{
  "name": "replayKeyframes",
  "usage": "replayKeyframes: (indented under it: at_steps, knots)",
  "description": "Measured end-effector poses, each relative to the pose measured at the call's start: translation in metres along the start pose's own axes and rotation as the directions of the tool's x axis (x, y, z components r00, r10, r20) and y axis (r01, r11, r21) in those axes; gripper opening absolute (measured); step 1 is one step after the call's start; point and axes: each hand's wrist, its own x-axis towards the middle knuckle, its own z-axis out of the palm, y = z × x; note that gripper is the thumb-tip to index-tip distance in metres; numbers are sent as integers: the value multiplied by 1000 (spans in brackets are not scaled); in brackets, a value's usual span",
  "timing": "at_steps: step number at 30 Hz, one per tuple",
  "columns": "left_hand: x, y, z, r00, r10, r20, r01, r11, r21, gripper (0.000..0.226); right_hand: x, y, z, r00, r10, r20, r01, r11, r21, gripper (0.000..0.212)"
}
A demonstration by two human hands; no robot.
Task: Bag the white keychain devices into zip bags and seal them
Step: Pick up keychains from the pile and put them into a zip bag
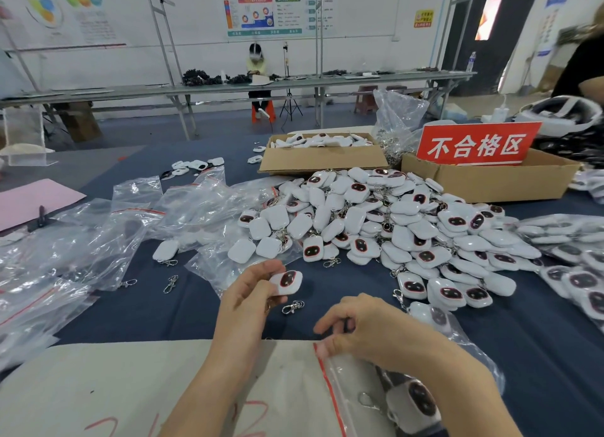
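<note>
Holding one white keychain device [287,283] pinched between thumb and curled fingers, the left hand [248,292] hovers over the bench's [346,284] near edge. The right hand [369,332], fingers curled, pinches the red-striped mouth of a zip bag [353,381] at that edge, one device visible inside. Of two cardboard boxes toward the far edge, the left box [323,162] holds white devices; the right box's [490,181] contents are hidden. The heap [392,221] is past counting.

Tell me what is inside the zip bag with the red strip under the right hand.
Inside the zip bag lies one white keychain device, dark face up, with its metal clasp. The right hand and forearm cover the rest, so more devices cannot be excluded.
</note>
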Motion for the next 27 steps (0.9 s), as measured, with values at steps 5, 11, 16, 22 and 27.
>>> replayKeyframes:
  at_steps: [5, 11, 16, 22, 27]
  knots:
    - [-1, 0, 1, 1000, 7, 28, -8, 1000, 18, 34, -2, 6, -9, 997, -12, -75, 18, 996, 88, 8]
    - [-11, 2, 5, 978, 65, 196, -116, 958, 263, 38, -4, 16, -17, 940, 88, -329, 13, 956, 294, 15]
    - [-18, 3, 12, 956, 47, 289, -141, 939, 313, 31, -3, 16, -20, 887, 100, -451, 51, 949, 312, 13]
    - [-23, -5, 20, 933, 29, 359, -131, 956, 264, 33, -1, 14, -20, 853, 119, -509, 77, 935, 347, 9]
    - [-29, -12, 31, 950, 101, 295, -190, 938, 289, 27, 1, 16, -19, 839, 147, -525, 68, 927, 368, 7]
